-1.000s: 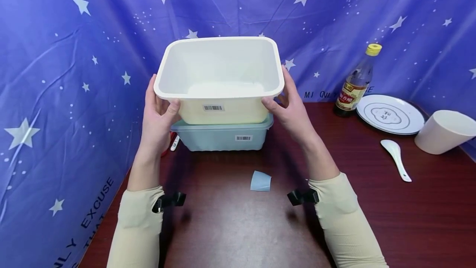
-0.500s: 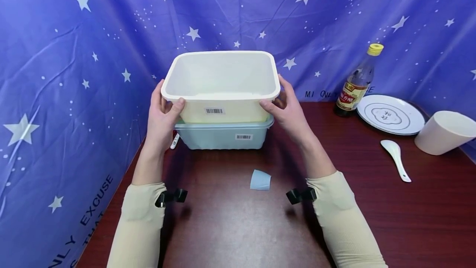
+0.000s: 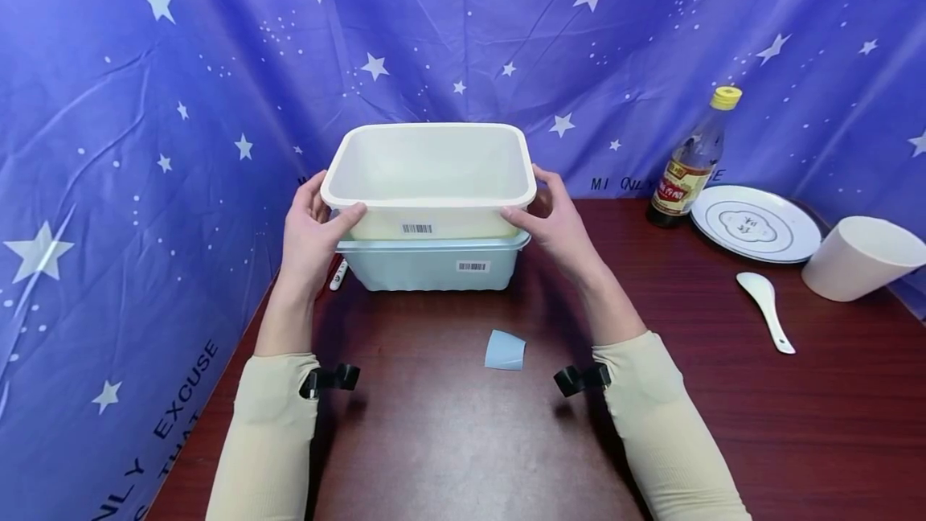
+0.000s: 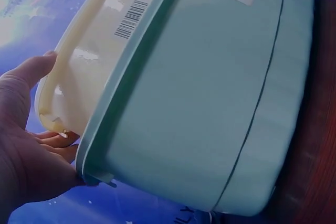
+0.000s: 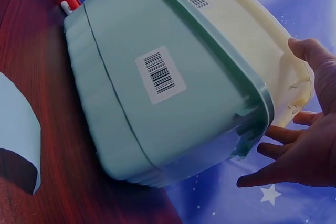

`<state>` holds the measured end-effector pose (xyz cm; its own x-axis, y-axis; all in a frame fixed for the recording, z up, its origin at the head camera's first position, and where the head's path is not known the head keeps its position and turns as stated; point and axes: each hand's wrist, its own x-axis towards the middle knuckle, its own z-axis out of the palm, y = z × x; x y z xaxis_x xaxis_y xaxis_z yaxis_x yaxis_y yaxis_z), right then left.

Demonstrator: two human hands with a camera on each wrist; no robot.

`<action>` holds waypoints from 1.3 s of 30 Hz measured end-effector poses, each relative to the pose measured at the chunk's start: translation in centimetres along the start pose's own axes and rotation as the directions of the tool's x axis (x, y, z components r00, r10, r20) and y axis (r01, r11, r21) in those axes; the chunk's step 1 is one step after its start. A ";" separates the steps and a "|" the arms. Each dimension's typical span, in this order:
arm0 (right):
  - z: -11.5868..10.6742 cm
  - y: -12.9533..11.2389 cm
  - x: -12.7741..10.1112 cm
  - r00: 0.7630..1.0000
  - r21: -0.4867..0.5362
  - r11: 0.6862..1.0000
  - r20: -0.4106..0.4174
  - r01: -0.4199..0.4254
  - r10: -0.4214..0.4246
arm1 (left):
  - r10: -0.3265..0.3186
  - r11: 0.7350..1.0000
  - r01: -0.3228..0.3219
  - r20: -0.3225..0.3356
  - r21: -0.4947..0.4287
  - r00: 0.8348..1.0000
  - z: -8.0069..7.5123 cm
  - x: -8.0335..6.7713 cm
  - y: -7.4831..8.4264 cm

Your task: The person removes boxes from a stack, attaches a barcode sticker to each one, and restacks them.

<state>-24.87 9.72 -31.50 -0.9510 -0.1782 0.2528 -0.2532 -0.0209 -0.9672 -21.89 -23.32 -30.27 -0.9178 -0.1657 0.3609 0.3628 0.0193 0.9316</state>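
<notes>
A cream-white plastic basin (image 3: 463,222) sits partly inside a blue-green plastic basin (image 3: 412,270) that stands on the table; both bear barcode labels. My left hand (image 3: 305,231) grips the white basin's left end, thumb on the front of the rim and fingers at the side. At the opposite end, my right hand (image 3: 560,223) holds the rim likewise, thumb at the front corner. Both wrist views show the white basin's rim standing above the blue-green rim (image 4: 134,61). How deep its base reaches is hidden.
A small light blue curved piece (image 3: 505,350) lies in front of the basins. A patterned white handle (image 3: 338,275) and something red show at their left. On the right are a sauce bottle (image 3: 683,167), white plate (image 3: 755,223), white spoon (image 3: 768,308) and tilted white cup (image 3: 861,260).
Both hands have lowered the white basin further into the blue-green one. Its rim now sits lower and nearer the blue-green rim. Objects on the right have stayed put.
</notes>
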 end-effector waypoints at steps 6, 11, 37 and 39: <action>-0.1 0.6 0.2 1.000 -0.038 0.999 -0.007 0.019 -0.020 | -0.089 0.994 0.088 0.027 0.058 0.996 -0.4 0.3 -0.7; -0.2 1.1 0.2 1.000 -0.096 0.995 -0.010 0.015 -0.016 | -0.132 0.990 0.130 0.044 0.052 0.990 -0.4 0.5 -1.4; -2.4 0.3 -0.3 0.998 -0.394 0.917 -0.036 -0.057 0.047 | -0.187 0.876 0.107 0.126 0.471 0.974 -0.5 0.2 -0.1; -2.8 0.2 -0.6 0.999 -0.417 0.908 -0.049 -0.043 0.025 | -0.116 0.839 0.033 0.119 0.543 0.986 -0.1 0.1 0.1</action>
<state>-24.86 12.57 -31.77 -0.9644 -0.1306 0.2299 -0.2634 0.3989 -0.8784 -21.88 -23.40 -30.13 -0.9662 -0.0485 0.2531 0.1866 0.5457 0.8169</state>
